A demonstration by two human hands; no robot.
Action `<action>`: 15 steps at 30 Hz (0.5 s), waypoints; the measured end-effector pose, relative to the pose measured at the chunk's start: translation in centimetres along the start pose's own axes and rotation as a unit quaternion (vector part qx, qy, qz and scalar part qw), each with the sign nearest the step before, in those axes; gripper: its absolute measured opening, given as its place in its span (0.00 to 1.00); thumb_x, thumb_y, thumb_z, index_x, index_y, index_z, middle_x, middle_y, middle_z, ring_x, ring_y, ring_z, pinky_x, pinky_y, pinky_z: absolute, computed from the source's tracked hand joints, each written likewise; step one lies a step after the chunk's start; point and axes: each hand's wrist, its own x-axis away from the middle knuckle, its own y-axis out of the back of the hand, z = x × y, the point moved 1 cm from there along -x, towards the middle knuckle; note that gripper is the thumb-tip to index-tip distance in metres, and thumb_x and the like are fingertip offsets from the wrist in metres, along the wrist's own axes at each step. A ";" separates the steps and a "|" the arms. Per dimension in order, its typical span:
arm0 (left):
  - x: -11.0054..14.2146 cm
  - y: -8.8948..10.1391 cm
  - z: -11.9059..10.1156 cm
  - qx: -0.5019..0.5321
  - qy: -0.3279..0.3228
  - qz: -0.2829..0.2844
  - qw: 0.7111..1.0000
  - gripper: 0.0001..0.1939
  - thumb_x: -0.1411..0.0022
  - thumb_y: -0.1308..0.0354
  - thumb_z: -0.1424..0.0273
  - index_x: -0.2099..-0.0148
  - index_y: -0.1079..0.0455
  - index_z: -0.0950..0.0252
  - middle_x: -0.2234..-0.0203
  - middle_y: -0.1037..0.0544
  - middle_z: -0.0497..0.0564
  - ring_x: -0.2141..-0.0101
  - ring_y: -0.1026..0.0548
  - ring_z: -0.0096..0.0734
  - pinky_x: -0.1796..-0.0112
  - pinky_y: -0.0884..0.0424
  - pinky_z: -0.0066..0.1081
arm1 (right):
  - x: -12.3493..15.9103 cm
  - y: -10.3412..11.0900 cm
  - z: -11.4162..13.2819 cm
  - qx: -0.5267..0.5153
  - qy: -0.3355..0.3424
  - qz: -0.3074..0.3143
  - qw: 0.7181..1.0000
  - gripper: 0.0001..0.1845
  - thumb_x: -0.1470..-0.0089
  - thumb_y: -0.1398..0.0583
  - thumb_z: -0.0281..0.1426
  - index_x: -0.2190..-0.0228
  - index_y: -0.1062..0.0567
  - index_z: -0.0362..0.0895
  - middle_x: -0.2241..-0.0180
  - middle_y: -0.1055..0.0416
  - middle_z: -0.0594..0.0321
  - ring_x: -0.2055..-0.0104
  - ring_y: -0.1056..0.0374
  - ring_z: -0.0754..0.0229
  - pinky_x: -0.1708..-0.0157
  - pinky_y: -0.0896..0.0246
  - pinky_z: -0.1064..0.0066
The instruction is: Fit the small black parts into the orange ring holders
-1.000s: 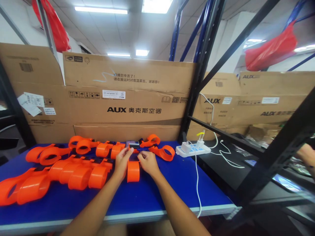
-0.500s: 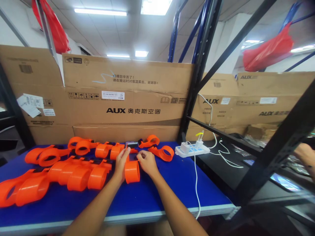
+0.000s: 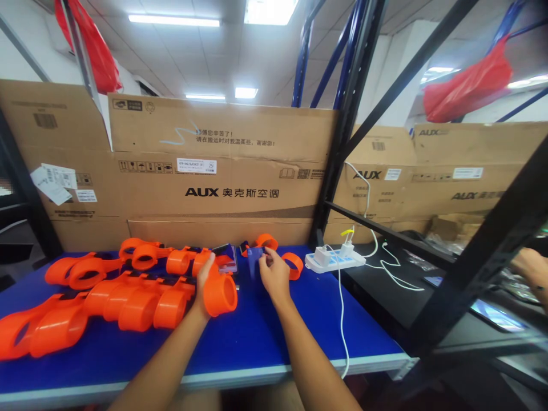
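Observation:
My left hand (image 3: 204, 285) is closed around an orange plastic ring piece (image 3: 221, 294), its round opening tilted to the right. In a pinch of thumb and fingers, my right hand (image 3: 274, 273) holds a thin bluish film sheet (image 3: 256, 261), upright and apart from the orange piece. Behind the left hand lies a flat device with a screen (image 3: 231, 258), partly hidden. More orange ring pieces (image 3: 139, 308) lie in rows on the blue tabletop (image 3: 252, 337) to the left. Two others, one being an orange ring (image 3: 293, 266), lie just behind my right hand.
A white power strip (image 3: 335, 260) with plugs and cables sits at the table's right edge. Cardboard sheets (image 3: 240, 165) stand behind the table. A black rack post (image 3: 331, 171) rises beside them. At far right, another person's hand (image 3: 531, 267) is over a dark bench.
My right hand has moved right and away from the orange piece, now with the film sheet in its fingers. The left hand has tilted the orange piece and shifted it slightly left.

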 end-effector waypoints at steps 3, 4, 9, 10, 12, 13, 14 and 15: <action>-0.8 0.5 0.5 -0.037 -0.011 -0.024 0.999 0.25 0.51 0.29 0.47 0.72 0.28 0.64 0.84 0.27 0.48 0.84 0.30 0.29 0.80 0.32 0.30 | -0.6 1.0 -0.7 0.094 0.010 -0.008 0.995 0.25 0.41 0.46 0.33 0.46 0.23 0.38 0.57 0.21 0.47 0.56 0.26 0.49 0.53 0.35 0.62; -1.1 0.6 0.7 -0.062 -0.019 -0.033 0.997 0.25 0.53 0.28 0.48 0.74 0.29 0.65 0.85 0.28 0.47 0.85 0.31 0.27 0.81 0.34 0.29 | -0.6 1.2 -0.8 0.121 0.009 0.001 0.993 0.25 0.41 0.46 0.32 0.45 0.23 0.38 0.57 0.21 0.47 0.55 0.26 0.49 0.53 0.35 0.63; -1.4 1.2 1.2 -0.122 -0.031 -0.016 0.992 0.26 0.55 0.26 0.48 0.76 0.29 0.66 0.87 0.32 0.45 0.85 0.35 0.23 0.82 0.40 0.25 | 0.0 1.1 -1.1 0.212 -0.022 0.084 0.973 0.26 0.44 0.43 0.28 0.45 0.23 0.43 0.58 0.20 0.49 0.58 0.24 0.48 0.58 0.36 0.66; -1.4 1.3 1.2 -0.123 -0.026 -0.011 0.992 0.26 0.55 0.27 0.48 0.77 0.29 0.66 0.87 0.32 0.45 0.86 0.35 0.23 0.82 0.41 0.26 | 0.1 1.0 -1.1 0.226 -0.029 0.101 0.968 0.25 0.45 0.42 0.28 0.46 0.22 0.43 0.58 0.20 0.48 0.58 0.24 0.48 0.59 0.36 0.66; -1.3 1.3 1.2 -0.127 -0.019 -0.008 0.992 0.26 0.55 0.27 0.47 0.77 0.29 0.66 0.87 0.32 0.45 0.85 0.36 0.23 0.82 0.41 0.26 | 0.3 0.8 -1.1 0.249 -0.040 0.124 0.960 0.23 0.45 0.42 0.28 0.49 0.21 0.43 0.59 0.20 0.48 0.60 0.24 0.48 0.62 0.37 0.66; -1.3 1.3 1.2 -0.130 -0.021 -0.010 0.991 0.26 0.55 0.27 0.47 0.77 0.29 0.66 0.86 0.31 0.45 0.85 0.36 0.23 0.82 0.41 0.26 | 0.4 0.7 -1.1 0.258 -0.041 0.130 0.957 0.21 0.45 0.42 0.28 0.50 0.21 0.42 0.60 0.20 0.47 0.60 0.24 0.48 0.62 0.37 0.66; -1.3 1.3 1.3 -0.134 -0.025 -0.013 0.991 0.26 0.55 0.27 0.48 0.77 0.29 0.65 0.86 0.31 0.46 0.85 0.35 0.23 0.81 0.41 0.26 | 0.4 0.6 -1.0 0.264 -0.039 0.132 0.955 0.20 0.45 0.42 0.29 0.51 0.21 0.41 0.61 0.20 0.46 0.60 0.24 0.47 0.62 0.37 0.66; -1.4 1.2 1.3 -0.138 -0.030 -0.016 0.990 0.25 0.55 0.27 0.48 0.76 0.28 0.65 0.86 0.31 0.46 0.84 0.35 0.23 0.81 0.40 0.26 | 0.5 0.5 -0.9 0.269 -0.033 0.131 0.953 0.19 0.44 0.42 0.29 0.53 0.20 0.40 0.62 0.20 0.45 0.60 0.24 0.47 0.61 0.37 0.65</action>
